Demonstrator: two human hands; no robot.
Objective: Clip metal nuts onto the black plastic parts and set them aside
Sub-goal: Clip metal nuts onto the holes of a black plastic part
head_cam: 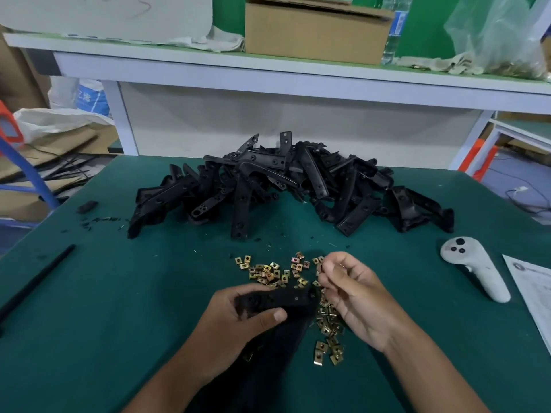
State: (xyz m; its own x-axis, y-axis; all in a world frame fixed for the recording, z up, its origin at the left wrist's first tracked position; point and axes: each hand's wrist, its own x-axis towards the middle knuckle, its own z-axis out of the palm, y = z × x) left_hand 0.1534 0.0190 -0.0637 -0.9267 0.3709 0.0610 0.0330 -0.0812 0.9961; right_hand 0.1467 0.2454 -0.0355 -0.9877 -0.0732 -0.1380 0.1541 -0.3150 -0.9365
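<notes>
Left hand (235,320): clamped around black plastic part (277,302). Right hand (354,293): fingers curled over loose metal nuts (269,272), grip unclear. Behind: heap of parts (268,186); controller (474,266) at right.

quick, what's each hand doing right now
Left hand: closed around a black plastic part.
Right hand: fingers curled over the metal nuts; a pinched nut cannot be told.

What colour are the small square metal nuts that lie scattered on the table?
The small square metal nuts are golden yellow, seen best in the head view.
</notes>
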